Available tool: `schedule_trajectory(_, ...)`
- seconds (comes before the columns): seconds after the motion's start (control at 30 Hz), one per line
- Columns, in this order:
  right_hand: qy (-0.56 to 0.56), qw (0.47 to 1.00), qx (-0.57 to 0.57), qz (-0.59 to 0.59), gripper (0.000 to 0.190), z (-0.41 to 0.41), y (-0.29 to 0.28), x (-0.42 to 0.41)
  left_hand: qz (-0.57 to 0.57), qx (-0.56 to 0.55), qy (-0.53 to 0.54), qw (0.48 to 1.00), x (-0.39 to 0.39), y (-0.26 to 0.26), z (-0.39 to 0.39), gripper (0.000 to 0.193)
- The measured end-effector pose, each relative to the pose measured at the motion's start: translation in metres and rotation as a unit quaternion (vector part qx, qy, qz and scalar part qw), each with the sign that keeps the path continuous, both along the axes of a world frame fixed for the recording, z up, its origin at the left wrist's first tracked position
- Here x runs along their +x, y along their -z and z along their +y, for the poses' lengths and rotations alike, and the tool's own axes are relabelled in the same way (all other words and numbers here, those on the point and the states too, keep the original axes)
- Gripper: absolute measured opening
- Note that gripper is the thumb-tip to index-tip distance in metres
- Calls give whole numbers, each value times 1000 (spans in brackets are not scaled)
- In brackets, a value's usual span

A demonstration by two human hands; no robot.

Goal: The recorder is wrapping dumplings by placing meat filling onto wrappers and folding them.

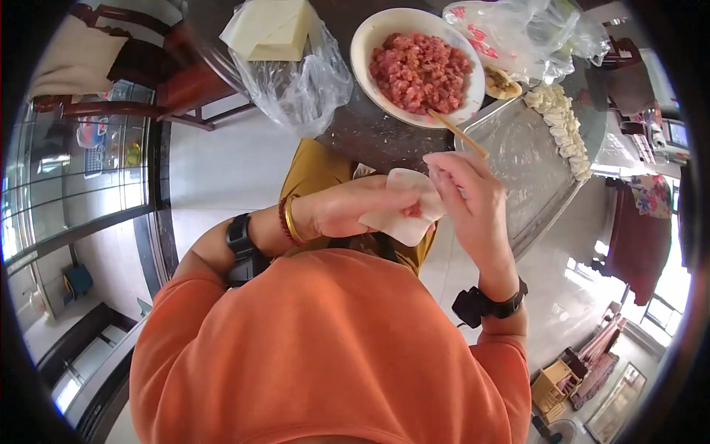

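Observation:
In my left hand (355, 206) lies a thin dough wrapper (407, 230), with a small dab of minced meat on it and my thumb over its upper side. My right hand (471, 191) is bent beside the wrapper's right edge, its fingertips close to it. A wooden stick (457, 133) runs from the bowl's rim to just above the right hand; whether the fingers hold it I cannot tell. The white bowl (363, 83) beyond holds a heap of minced meat (421, 72). Folded dumplings (560, 130) line the far right side of a metal tray (499, 161).
A stack of square wrappers (277, 33) sits on a clear plastic bag (299, 89) at the dark table's left. A plastic bag with red print (516, 39) lies at the right, near a filled, browned food piece (502, 83). A wooden chair (188, 72) stands left of the table.

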State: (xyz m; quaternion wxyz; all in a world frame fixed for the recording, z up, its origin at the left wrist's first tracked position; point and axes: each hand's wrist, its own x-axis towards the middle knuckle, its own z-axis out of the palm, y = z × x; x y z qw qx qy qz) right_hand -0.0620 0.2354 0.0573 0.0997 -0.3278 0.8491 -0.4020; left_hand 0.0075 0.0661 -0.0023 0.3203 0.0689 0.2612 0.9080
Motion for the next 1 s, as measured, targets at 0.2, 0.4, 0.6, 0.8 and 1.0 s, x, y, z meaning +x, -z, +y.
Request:
schedule_trajectory(0.2, -57, 994, 57, -74, 17, -8, 12, -2, -71, -25, 62, 995, 8, -1, -3, 56)
schedule_trajectory(0.4, -69, 986, -16, -148, 19, -5, 21, -5, -192, 17, 51, 980, 4, 10, 2, 79)
schedule_trajectory(0.6, -154, 974, -18, 165, 20, 7, 28, 9, -241, 40, -23, 969, -3, 25, 5, 63)
schedule_trajectory(0.8, -145, 968, 29, 201, 21, 3, 27, 22, -251, 79, -63, 963, 0, 32, 11, 46)
schedule_trajectory(1.0, -100, 987, 22, 127, 18, -4, 35, 25, -237, 56, -96, 965, -3, 28, 20, 42)
